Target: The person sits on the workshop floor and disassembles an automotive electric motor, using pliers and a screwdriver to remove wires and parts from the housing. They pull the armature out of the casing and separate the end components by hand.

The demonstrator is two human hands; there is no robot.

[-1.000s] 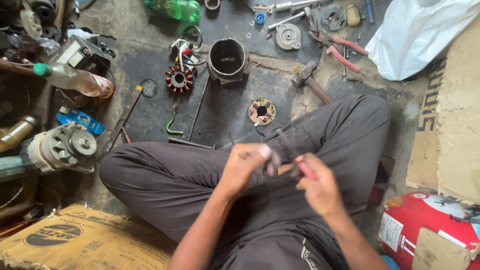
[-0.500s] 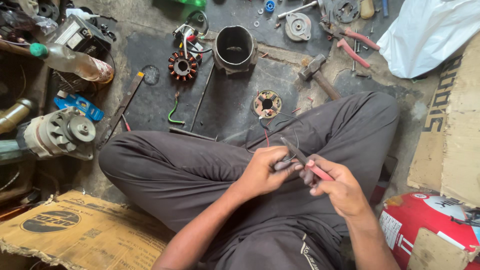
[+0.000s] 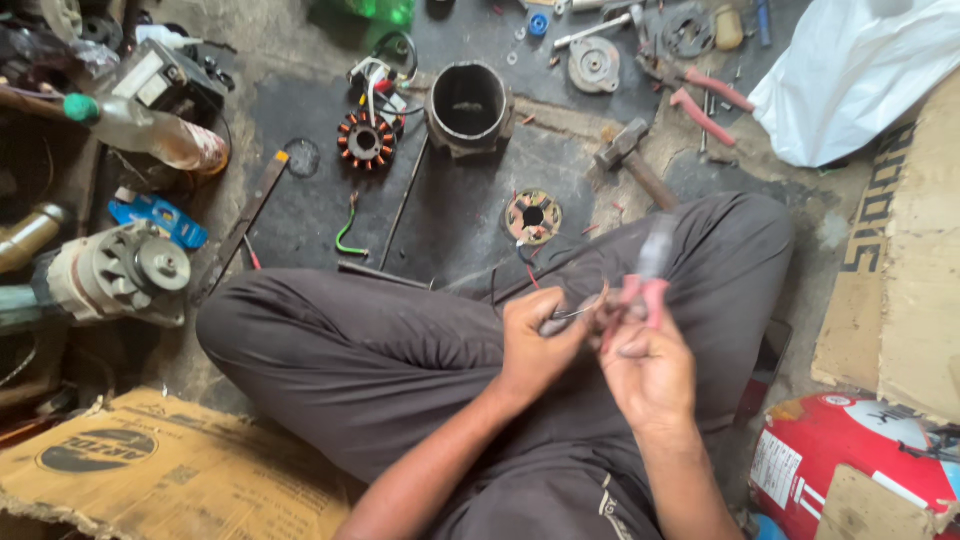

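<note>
red-handled pliers (image 3: 648, 285) sit clenched in the right hand (image 3: 648, 372), jaws meeting a thin wire (image 3: 573, 314) pinched in the closed fingers of the left hand (image 3: 533, 345), both above the crossed legs. wire this fine looks light, springy and easily kinked, best held close to the jaws. a copper-wound stator (image 3: 364, 141) and a hammer (image 3: 633, 162) lie on the floor beyond.

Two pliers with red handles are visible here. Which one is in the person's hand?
The blurred pair above the lap, gripped by the right hand. The other pliers lie untouched on the floor, near the white bag.
</note>
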